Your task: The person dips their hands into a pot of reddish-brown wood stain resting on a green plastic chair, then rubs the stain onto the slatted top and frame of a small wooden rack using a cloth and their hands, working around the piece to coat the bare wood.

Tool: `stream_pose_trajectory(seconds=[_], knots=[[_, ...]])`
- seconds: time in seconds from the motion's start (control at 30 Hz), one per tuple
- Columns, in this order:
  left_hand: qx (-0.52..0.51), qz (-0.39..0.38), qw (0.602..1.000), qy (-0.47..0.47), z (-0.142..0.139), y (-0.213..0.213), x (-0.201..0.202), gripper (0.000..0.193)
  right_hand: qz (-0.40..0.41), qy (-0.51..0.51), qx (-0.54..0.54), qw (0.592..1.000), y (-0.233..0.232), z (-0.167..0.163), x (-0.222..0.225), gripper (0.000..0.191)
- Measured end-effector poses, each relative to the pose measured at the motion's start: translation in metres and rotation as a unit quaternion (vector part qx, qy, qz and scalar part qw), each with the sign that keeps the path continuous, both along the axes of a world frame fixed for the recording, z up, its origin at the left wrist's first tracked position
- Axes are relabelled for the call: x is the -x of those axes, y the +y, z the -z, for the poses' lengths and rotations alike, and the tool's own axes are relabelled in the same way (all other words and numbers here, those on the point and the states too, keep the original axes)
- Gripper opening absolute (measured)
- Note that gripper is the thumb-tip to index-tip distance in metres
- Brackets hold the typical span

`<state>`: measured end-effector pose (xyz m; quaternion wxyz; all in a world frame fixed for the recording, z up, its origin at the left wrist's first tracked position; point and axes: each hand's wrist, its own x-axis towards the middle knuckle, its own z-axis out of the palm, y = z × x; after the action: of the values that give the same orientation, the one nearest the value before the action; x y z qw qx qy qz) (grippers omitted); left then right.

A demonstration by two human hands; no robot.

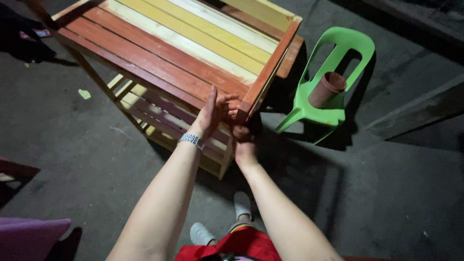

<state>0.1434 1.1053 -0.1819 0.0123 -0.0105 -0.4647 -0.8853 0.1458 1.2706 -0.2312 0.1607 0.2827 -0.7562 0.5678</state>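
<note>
A wooden slatted table [159, 48] with red, yellow and pale boards stands in front of me on a dark concrete floor. My left hand [212, 112], a metal watch on its wrist, reaches to the table's near corner with fingers spread against the red edge board. Just under that corner, my right hand [244, 142] is curled around the top of the corner leg. A lower slatted shelf [159, 116] shows beneath the top.
A green plastic chair [333, 63] lies tipped to the right of the table with a brown pot [327, 88] on it. A purple cushion [29, 237] sits at the lower left. My feet in white shoes [241, 205] stand below.
</note>
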Motion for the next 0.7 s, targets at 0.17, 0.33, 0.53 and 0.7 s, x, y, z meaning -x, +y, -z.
stream_pose_trajectory(seconds=[0.17, 0.33, 0.53, 0.7], knots=[[0.02, 0.005, 1.0, -0.012, -0.001, -0.001, -0.003, 0.097, 0.052, -0.032, 0.046, 0.997, 0.038, 0.031, 0.032, 0.049], [0.033, 0.004, 0.999, -0.03, -0.007, 0.0, -0.005, 0.098, 0.067, 0.016, 0.011, 0.998, 0.043, -0.068, 0.055, 0.049], [0.033, 0.007, 0.998, -0.062, -0.02, 0.004, -0.012, 0.095, 0.072, -0.096, -0.45, 0.885, -0.012, -0.184, 0.027, 0.057], [0.02, -0.013, 0.998, -0.064, -0.03, 0.0, -0.013, 0.095, 0.018, 0.095, -0.254, 0.962, -0.009, -0.178, 0.011, 0.036]])
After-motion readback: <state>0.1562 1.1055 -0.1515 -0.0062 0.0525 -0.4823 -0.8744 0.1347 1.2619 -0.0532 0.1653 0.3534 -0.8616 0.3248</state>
